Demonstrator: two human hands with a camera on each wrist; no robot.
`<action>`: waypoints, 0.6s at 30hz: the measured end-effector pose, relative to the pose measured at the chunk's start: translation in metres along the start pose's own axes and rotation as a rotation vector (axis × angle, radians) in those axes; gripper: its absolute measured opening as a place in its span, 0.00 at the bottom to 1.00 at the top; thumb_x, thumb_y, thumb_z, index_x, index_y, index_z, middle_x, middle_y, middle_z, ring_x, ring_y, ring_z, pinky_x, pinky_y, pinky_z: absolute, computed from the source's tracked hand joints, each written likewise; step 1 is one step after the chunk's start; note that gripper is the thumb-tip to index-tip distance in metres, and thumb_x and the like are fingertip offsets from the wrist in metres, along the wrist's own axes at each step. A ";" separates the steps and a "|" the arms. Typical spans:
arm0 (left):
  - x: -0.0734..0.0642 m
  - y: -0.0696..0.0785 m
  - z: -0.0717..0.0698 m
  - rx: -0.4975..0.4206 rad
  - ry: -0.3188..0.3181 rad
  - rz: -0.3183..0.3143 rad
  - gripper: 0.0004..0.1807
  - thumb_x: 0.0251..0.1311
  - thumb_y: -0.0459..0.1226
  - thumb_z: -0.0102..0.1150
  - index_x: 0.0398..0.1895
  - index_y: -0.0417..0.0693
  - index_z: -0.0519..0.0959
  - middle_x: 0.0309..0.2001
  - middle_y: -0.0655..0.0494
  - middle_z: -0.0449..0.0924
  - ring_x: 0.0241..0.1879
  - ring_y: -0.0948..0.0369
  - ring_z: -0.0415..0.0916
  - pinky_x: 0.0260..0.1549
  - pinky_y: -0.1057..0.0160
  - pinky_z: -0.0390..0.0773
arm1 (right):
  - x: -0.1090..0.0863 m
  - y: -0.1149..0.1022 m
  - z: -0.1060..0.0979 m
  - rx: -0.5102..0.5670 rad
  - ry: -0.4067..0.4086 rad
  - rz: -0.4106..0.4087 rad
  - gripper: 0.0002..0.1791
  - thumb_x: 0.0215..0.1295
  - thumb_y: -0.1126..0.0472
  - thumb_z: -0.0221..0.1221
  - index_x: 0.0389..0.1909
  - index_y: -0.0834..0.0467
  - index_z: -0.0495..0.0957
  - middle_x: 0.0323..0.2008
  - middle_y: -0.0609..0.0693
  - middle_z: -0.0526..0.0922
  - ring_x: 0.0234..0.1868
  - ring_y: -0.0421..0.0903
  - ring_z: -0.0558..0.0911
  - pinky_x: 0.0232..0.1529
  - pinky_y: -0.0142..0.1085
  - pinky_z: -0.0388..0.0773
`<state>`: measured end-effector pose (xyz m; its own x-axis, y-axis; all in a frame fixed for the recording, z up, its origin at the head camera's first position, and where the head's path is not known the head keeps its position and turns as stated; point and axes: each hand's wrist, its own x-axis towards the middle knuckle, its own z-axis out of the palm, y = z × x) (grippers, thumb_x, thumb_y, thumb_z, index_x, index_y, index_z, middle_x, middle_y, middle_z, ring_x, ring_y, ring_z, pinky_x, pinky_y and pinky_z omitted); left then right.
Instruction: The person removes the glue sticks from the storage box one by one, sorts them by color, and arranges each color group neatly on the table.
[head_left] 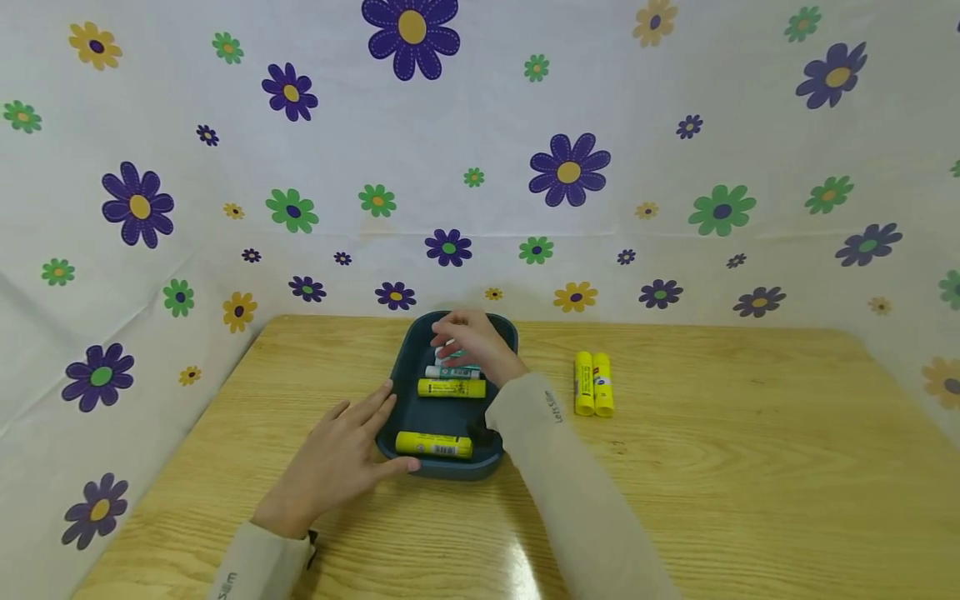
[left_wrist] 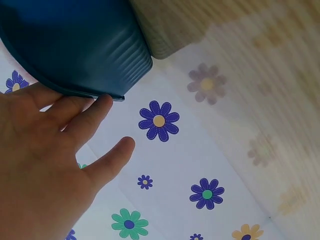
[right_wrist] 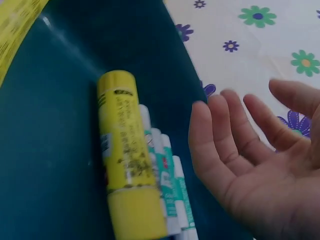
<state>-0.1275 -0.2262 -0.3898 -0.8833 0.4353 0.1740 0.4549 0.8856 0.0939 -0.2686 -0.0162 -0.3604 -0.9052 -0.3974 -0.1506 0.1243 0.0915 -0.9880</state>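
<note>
My left hand rests against the near left side of a dark teal tray, and in the left wrist view its fingertips touch the tray's rim. Over the tray's far end is my right hand, its fingers loosely bent and nothing between them in the right wrist view. Below it lie several slim white-and-green sticks side by side, partly hidden by the hand in the head view. A yellow glue stick lies right beside them. Another yellow glue stick lies at the tray's near end.
Two yellow glue sticks lie side by side on the wooden table, to the right of the tray. Behind the table hangs a white cloth with printed flowers, which also covers the left side.
</note>
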 end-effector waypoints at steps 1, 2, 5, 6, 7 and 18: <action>0.000 0.000 0.000 0.000 0.002 0.001 0.52 0.62 0.68 0.55 0.70 0.31 0.69 0.74 0.40 0.63 0.70 0.46 0.66 0.65 0.36 0.65 | 0.000 0.002 0.000 -0.021 -0.028 0.002 0.18 0.77 0.60 0.56 0.56 0.72 0.76 0.41 0.61 0.83 0.38 0.53 0.84 0.51 0.49 0.83; 0.000 -0.001 0.001 0.001 0.003 0.002 0.52 0.62 0.68 0.55 0.70 0.31 0.69 0.74 0.39 0.63 0.70 0.46 0.66 0.65 0.36 0.65 | -0.001 0.004 -0.001 -0.041 -0.062 0.003 0.18 0.77 0.61 0.56 0.56 0.72 0.76 0.40 0.60 0.83 0.38 0.53 0.84 0.49 0.48 0.84; 0.000 -0.001 0.001 0.007 0.010 0.010 0.52 0.62 0.68 0.55 0.70 0.30 0.69 0.73 0.39 0.64 0.70 0.46 0.67 0.64 0.36 0.66 | -0.001 0.009 -0.002 -0.117 -0.184 0.017 0.16 0.75 0.63 0.58 0.54 0.71 0.78 0.41 0.60 0.85 0.38 0.53 0.85 0.45 0.45 0.86; 0.000 -0.002 0.001 0.007 0.013 0.013 0.52 0.62 0.68 0.55 0.70 0.30 0.69 0.73 0.39 0.64 0.69 0.46 0.67 0.64 0.36 0.67 | -0.001 0.010 -0.003 -0.140 -0.229 0.024 0.15 0.74 0.63 0.59 0.54 0.71 0.78 0.41 0.59 0.85 0.38 0.53 0.86 0.44 0.45 0.86; 0.000 -0.002 0.001 0.009 0.012 0.014 0.52 0.62 0.68 0.55 0.70 0.30 0.69 0.73 0.39 0.64 0.69 0.46 0.67 0.64 0.36 0.67 | -0.001 0.011 -0.003 -0.154 -0.275 0.035 0.15 0.73 0.64 0.60 0.53 0.71 0.78 0.42 0.59 0.86 0.39 0.53 0.87 0.43 0.45 0.86; 0.001 -0.001 0.001 0.019 0.013 0.021 0.51 0.63 0.69 0.54 0.70 0.31 0.70 0.73 0.39 0.64 0.67 0.44 0.70 0.63 0.36 0.69 | 0.000 0.018 -0.005 -0.206 -0.589 0.244 0.18 0.71 0.65 0.61 0.58 0.69 0.76 0.48 0.60 0.86 0.47 0.56 0.87 0.44 0.50 0.86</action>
<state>-0.1292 -0.2270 -0.3903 -0.8721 0.4517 0.1881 0.4708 0.8793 0.0713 -0.2687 -0.0100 -0.3782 -0.4808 -0.7698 -0.4199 0.1648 0.3911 -0.9055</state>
